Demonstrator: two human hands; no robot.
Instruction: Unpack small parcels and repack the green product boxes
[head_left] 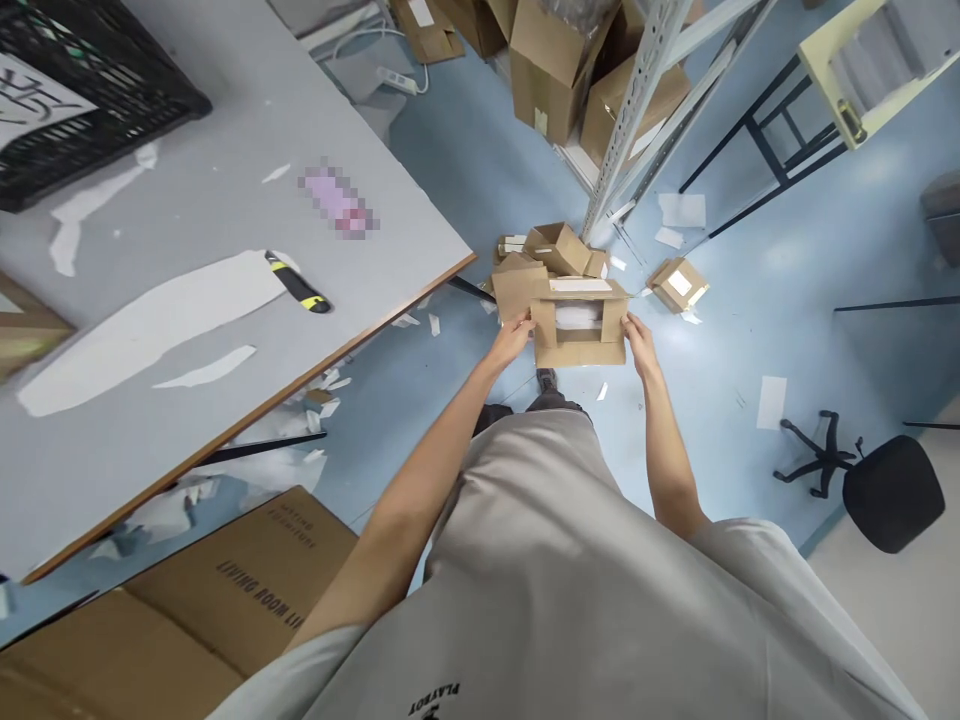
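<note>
Between my two hands I hold an open cardboard box (581,354) in front of me, above the floor. Its flaps are folded outward and something white shows inside. My left hand (513,338) grips the box's left side, fingers closed on the edge. On the opposite side my right hand (639,340) pinches the right edge. Just beyond the box, several small cardboard boxes (556,248) lie in a pile on the floor. Another small box (677,284) with a white label rests to the right of that pile.
A grey table (187,200) on the left carries a utility knife (298,283), paper strips and a black crate (90,90). A metal rack post (637,110) stands ahead beside large cartons (551,75). A big carton (225,590) is at lower left, an office chair (892,492) at right.
</note>
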